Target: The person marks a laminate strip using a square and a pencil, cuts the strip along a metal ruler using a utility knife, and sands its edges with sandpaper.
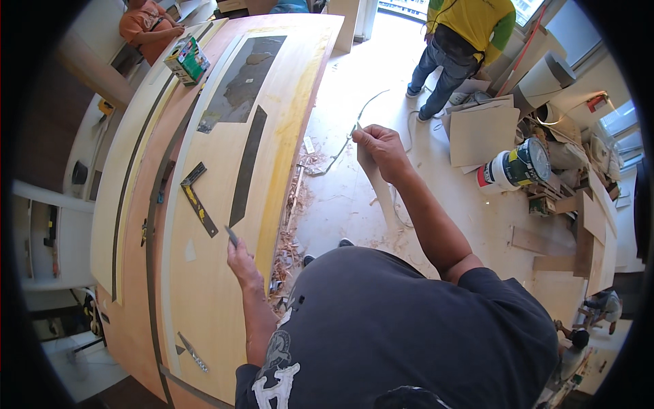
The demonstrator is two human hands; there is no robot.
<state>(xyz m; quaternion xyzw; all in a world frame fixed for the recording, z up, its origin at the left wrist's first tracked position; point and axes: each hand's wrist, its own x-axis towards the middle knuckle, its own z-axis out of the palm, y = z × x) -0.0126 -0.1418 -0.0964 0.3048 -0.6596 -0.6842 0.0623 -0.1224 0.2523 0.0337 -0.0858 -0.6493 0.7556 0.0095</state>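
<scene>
My left hand [244, 264] is closed around a small grey blade-like tool [232, 236], whose narrow end points up and left over the pale wood panel [272, 146]. Out to the right, over the floor, my right hand [385, 151] pinches the upper end of a thin pale strip [377, 180] that hangs down below it. On the panel beyond my left hand lie a long dark strip [248, 167] with slanted ends and a black carpenter's square [198, 202] with yellow marks. A silver knife-like tool [193, 352] rests close to the panel's near end.
A green box-shaped can [187, 61] and a dark grey sheet [242, 82] are on the panel. Wood shavings [289, 238] litter the floor along its edge. A person in yellow [456, 48] stands ahead; a person in orange [146, 31] is far left. Paint buckets [514, 165] stand right.
</scene>
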